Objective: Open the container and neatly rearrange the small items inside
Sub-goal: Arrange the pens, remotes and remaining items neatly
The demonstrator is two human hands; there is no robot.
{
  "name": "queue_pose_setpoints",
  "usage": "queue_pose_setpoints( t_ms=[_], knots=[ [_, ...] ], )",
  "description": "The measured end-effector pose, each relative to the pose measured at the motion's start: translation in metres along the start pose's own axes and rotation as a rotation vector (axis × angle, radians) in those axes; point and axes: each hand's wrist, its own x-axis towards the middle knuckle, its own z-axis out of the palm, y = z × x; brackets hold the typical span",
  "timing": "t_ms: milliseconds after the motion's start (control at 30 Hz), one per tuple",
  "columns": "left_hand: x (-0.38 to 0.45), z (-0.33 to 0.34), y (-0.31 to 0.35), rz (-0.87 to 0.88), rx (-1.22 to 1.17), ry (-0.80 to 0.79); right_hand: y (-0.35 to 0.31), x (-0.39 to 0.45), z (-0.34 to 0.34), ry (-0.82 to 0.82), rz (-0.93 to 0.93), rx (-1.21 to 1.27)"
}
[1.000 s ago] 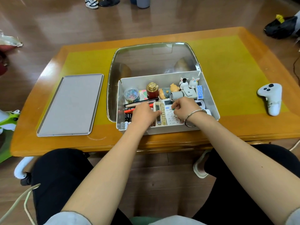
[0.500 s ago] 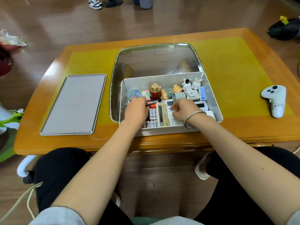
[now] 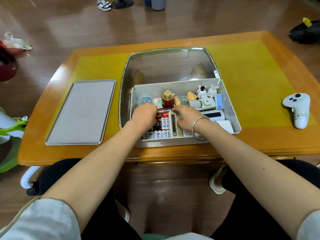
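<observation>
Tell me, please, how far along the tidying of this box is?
Done: the box is open, its clear lid tipped back, and the batteries lie in rows at the front. In hand: the left hand and right hand are both on the pens mid-box. Left: the toys and small bits along the back look unsorted.

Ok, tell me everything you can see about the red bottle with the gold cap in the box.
The red bottle is short and round, dark red, with an ornate gold cap that looks like faceted metal. It stands upright near the back wall of the white box, between a pink packet and small figurines. Pens lie just in front; neither hand touches it.
</observation>
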Motion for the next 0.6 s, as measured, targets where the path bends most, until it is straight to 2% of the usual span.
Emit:
queue_pose_setpoints(
  t_ms=[267,600],
  knots=[
    [0.0,-0.012,-0.011,-0.059,-0.068,0.108,0.006,-0.002,-0.003,0.091,0.014,0.119],
    [0.003,-0.002,-0.004,-0.065,-0.065,0.116,0.007,0.0,0.0,0.143,0.048,0.179]
  ],
)
